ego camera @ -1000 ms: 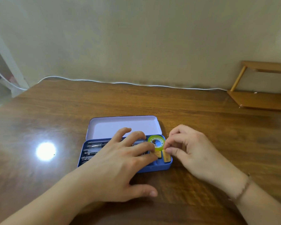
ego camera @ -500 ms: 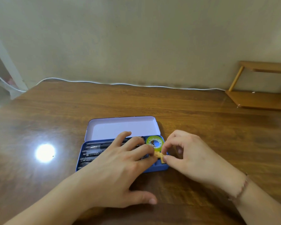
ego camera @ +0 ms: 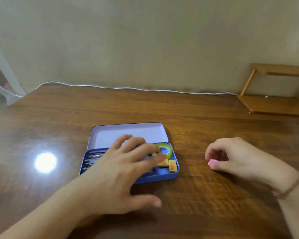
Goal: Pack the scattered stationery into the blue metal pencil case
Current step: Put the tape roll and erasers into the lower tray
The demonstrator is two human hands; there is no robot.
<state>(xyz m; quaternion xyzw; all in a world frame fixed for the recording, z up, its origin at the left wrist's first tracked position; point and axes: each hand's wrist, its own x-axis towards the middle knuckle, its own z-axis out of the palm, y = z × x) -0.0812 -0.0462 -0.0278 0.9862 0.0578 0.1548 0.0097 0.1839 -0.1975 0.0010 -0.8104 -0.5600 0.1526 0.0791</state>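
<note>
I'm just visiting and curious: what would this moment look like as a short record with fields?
case: blue pencil case, lid open, on the wooden table
inside: pens at left; green tape roll and two tan erasers at right
left hand: fingers spread flat over the case's contents
right hand: beside the case, pinching a small pink item
backdrop: white cable along the wall

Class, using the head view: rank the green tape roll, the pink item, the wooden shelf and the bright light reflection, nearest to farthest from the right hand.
1. pink item, at the right hand's fingertips.
2. green tape roll, left, in the case.
3. wooden shelf, far right, by the wall.
4. light reflection, far left on the table.
</note>
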